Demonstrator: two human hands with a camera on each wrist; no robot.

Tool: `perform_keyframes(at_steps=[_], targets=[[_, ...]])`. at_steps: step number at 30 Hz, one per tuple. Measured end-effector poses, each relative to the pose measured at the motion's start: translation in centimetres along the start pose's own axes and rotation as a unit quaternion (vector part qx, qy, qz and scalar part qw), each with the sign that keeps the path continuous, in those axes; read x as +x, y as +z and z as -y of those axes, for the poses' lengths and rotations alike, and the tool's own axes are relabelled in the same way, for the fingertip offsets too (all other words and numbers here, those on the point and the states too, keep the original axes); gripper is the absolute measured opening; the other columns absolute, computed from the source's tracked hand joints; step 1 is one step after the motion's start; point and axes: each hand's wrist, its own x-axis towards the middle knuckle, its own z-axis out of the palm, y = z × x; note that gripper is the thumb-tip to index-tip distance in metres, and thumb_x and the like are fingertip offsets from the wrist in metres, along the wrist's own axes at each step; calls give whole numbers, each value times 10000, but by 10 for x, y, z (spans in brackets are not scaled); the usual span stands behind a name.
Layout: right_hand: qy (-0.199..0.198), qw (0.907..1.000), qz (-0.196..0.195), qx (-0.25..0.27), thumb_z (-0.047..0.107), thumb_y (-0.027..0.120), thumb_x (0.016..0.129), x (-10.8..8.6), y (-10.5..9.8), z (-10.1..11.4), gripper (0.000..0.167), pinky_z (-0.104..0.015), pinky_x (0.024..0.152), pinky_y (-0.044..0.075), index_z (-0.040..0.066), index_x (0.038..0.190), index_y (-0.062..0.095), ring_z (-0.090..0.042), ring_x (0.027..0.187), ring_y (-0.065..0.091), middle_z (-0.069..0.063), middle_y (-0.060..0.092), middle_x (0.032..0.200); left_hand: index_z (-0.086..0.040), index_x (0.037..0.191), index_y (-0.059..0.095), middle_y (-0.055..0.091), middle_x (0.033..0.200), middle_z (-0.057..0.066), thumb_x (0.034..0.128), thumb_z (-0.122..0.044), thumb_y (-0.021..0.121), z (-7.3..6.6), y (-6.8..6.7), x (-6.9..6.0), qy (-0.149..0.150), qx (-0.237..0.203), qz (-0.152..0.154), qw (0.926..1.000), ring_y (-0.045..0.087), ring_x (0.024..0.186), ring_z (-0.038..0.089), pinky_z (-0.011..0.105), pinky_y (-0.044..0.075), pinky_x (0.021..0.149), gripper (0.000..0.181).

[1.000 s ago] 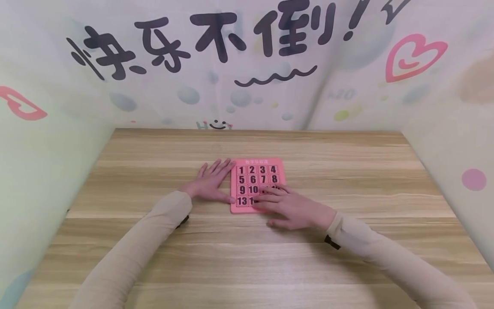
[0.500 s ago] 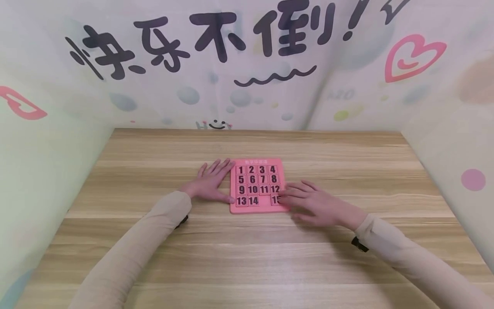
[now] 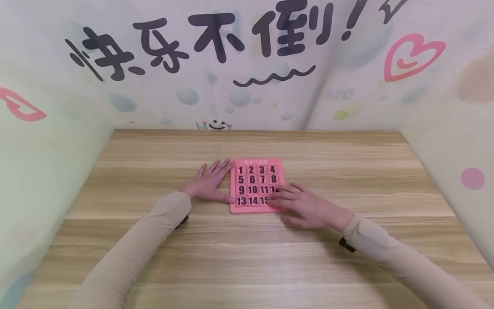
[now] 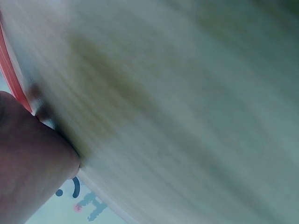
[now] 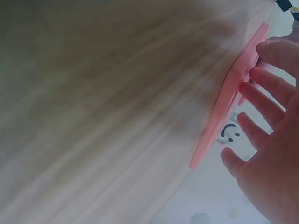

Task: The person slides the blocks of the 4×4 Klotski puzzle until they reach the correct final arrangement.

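A pink number sliding puzzle (image 3: 247, 210) lies flat on the table, its tiles in rows from 1 at the top left. In the bottom row, 13, 14 and the 15 tile (image 3: 264, 201) sit side by side. My left hand (image 3: 208, 184) rests at the puzzle's left edge, thumb and fingers spread against the frame. Over the lower right corner is my right hand (image 3: 308, 209), its fingertips at the 15 tile and partly covering 12; that corner slot is hidden. In the right wrist view, the fingers (image 5: 261, 100) reach loosely extended over the puzzle's pink edge (image 5: 222, 107).
The wood-grain table (image 3: 231, 262) extends around the puzzle on all sides. A white printed wall (image 3: 162, 103) stands behind it, with side walls left and right. Dark straps (image 3: 347, 245) circle both wrists over the sleeves.
My right hand first moved right, carrying the 15 tile to the corner and exposing a gap beside 14. It then came back left, and 15 sits beside 14 again. My left hand stayed still.
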Motion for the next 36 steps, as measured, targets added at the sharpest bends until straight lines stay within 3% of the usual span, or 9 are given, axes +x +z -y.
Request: perform_keyframes(at_steps=[8,17,23,30,36], targets=[[305,9994,108,107,275,613,935,1,-8,-2,511,-621,1088,211,55,1384,510,-374,1337,376,-115,490,1421,-126,1558,-28,-98,1603,88,788,-638,668,0,0,0,31,-47,-23,10000,-117,1445,322,550,-140,1104,1158],[904,9955,-9,294,241,641,928,-1,-13,-24,544,-617,1093,207,33,1406,488,-390,1366,323,-143,452,1451,-125,1558,-24,-89,1604,94,786,-640,670,0,1,1,33,-39,-50,10000,-109,1446,326,557,-132,1105,1159],[889,9956,256,178,294,601,947,-5,-10,-20,555,-608,1098,202,57,1430,463,-383,1372,314,-122,423,1476,-131,1558,-35,-92,1604,93,787,-647,663,1,1,1,24,13,-53,10000,-107,1446,326,558,-125,1108,1161],[542,9971,282,448,256,629,924,-15,-12,-4,549,-612,1088,220,22,1399,484,-403,1350,341,-139,460,1443,-99,1557,1,-63,1605,124,786,-621,683,-1,-1,-1,103,-58,-139,9998,-86,1445,353,575,-115,1105,1154],[482,9969,260,572,245,648,907,-15,-13,-2,547,-618,1085,223,11,1379,498,-403,1346,348,-132,485,1423,-118,1558,-15,-79,1604,106,791,-621,678,-1,0,-1,57,-26,-79,9999,-96,1445,341,566,-119,1107,1150]])
